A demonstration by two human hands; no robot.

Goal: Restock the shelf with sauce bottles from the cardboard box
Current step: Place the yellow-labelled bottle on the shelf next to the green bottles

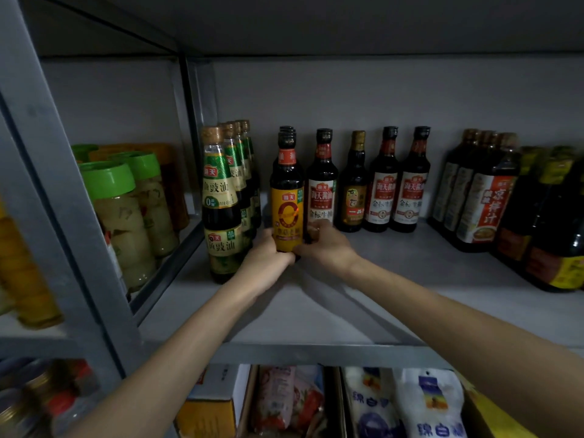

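Observation:
A dark sauce bottle with a yellow label (287, 203) stands upright on the grey shelf board (363, 298), at the front of a short row of like bottles. My left hand (267, 260) wraps its base from the left. My right hand (322, 245) holds the base of the same bottle from the right, its fingers also touching the red-and-white labelled bottle (322, 188) beside it. The cardboard box is not in view.
Green-labelled bottles (222, 200) stand close on the left, beside a metal upright (196, 99). Red-labelled bottles (396, 191) line the back, and large dark bottles (486, 200) crowd the right. Green-lidded jars (123, 210) fill the neighbouring bay. Bagged goods (410, 403) lie on the shelf below.

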